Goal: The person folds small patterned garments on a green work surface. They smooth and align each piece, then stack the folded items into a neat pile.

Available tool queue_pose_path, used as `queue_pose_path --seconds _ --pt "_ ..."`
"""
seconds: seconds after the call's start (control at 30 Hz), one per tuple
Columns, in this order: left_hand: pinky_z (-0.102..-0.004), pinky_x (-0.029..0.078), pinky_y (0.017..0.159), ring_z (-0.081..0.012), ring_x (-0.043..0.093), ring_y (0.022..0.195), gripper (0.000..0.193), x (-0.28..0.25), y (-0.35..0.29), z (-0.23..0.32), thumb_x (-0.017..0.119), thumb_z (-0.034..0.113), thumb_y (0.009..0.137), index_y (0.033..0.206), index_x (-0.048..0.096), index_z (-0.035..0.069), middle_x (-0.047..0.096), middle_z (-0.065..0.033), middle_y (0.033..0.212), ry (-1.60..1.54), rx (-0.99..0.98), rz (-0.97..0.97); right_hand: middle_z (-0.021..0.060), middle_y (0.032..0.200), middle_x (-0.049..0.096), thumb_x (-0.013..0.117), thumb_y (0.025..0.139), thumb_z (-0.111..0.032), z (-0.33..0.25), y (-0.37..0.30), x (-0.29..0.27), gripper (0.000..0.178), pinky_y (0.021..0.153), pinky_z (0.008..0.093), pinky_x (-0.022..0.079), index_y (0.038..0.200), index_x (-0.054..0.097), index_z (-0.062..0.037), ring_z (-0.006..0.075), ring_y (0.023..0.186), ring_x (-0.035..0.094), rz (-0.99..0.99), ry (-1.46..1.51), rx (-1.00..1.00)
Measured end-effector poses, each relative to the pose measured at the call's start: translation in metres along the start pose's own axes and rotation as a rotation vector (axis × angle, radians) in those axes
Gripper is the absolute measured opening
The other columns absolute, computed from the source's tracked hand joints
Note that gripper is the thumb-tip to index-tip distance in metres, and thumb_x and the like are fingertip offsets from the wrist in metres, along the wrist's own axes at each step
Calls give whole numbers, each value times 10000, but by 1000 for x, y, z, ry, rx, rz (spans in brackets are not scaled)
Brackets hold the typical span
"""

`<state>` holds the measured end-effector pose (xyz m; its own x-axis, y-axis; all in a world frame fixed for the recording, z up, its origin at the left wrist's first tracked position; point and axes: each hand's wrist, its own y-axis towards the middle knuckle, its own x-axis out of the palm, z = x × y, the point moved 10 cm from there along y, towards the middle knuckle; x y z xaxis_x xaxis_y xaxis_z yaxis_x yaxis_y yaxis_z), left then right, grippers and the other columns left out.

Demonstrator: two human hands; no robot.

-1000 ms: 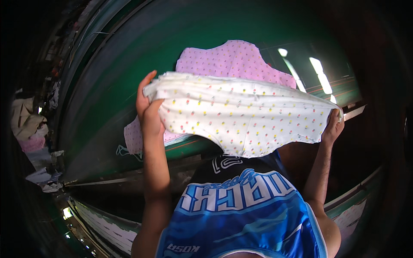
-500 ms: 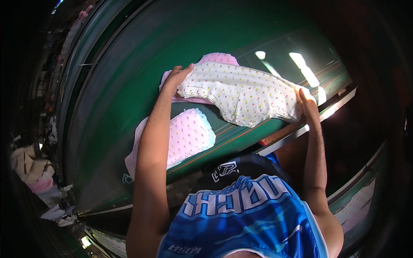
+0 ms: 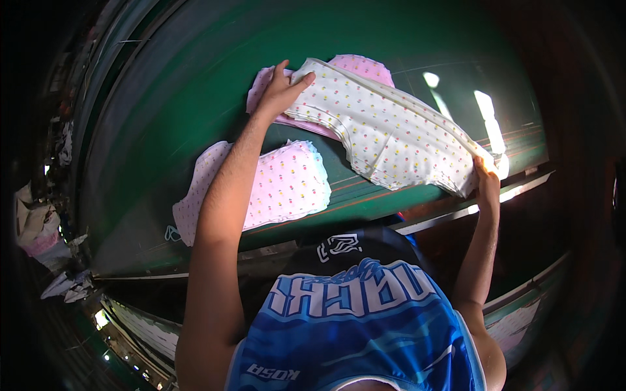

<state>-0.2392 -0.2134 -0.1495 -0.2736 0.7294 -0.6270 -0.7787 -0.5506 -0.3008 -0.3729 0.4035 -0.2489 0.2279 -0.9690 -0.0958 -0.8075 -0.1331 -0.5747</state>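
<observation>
A white cut piece of fabric with small coloured dots lies stretched across the green table. My left hand presses its far left corner down. My right hand grips its right end at the table's near edge. Under the white piece lies a pink dotted fabric piece, partly covered. A stack of pink dotted fabric pieces sits just left of my left forearm.
The table's near edge has a metal rail running along it. Light glares on the tabletop at the right. Heaps of cloth scraps lie on the floor at the far left.
The white piece was held up in the air, then carried forward and laid flat over the pink piece. Both hands moved away from my body with it.
</observation>
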Motion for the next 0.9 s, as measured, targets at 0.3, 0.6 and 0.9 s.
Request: queue_pose_path --seconds 0.3,0.6,0.9 --pt "-415 516 1117 -352 674 1280 1031 -4 -21 30 896 407 918 1660 267 64 607 -322 1464 -113 110 -70 69 1085 759 708 990 -704 -65 -5 14 681 884 348 526 1347 735 -125 181 985 694 121 -512 -207" --pt "-360 575 888 -227 701 1040 711 -6 -24 24 851 355 975 1433 395 60 690 -195 1200 25 76 26 158 1009 760 681 1071 -362 -129 -27 51 309 846 459 569 1090 716 -55 378 949 727 325 -948 -533" --pt "-310 547 836 -135 664 952 118 7 -32 27 790 100 999 1096 726 78 736 -42 1070 -42 128 -160 174 1416 663 718 963 -75 -159 -132 247 410 1159 468 503 1369 670 -46 390 1339 606 -368 -802 -1312"
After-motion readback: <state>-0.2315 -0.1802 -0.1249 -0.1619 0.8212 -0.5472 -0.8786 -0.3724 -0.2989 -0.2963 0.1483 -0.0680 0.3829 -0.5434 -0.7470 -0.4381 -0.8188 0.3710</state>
